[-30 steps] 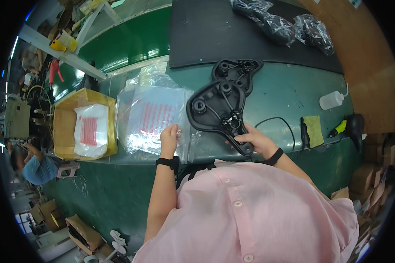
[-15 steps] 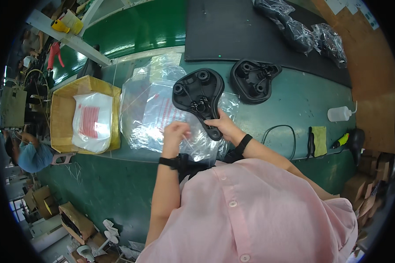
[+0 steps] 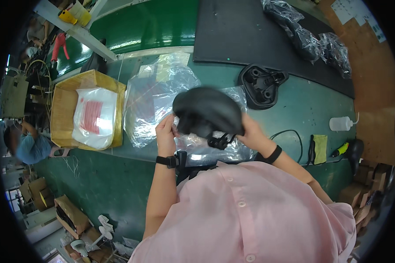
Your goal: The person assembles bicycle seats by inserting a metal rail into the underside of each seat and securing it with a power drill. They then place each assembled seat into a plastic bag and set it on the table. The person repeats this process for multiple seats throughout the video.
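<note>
A black bicycle saddle (image 3: 206,107), slightly blurred, is raised above the bench with its smooth top partly toward me and its clamp at the lower edge. My right hand (image 3: 253,133) grips its right end. Beside the saddle's left edge, my left hand (image 3: 165,130) is closed, fingertips pinched; whatever is in them cannot be made out. Under the saddle lie clear plastic bags (image 3: 147,101) with red print. A second saddle (image 3: 262,85) rests underside up on the bench, right of the held one.
At left stands a yellow box (image 3: 61,118) holding a stack of printed plastic bags (image 3: 92,116). Bagged saddles (image 3: 303,41) lie on a black mat (image 3: 237,33) at the back. On the right are a white squeeze bottle (image 3: 341,124), a yellow-green cloth (image 3: 319,149) and a black cable (image 3: 299,139).
My right hand has turned the held saddle from underside showing to its smooth top, moving it right and nearer. My left hand has moved slightly up and left, to its edge.
</note>
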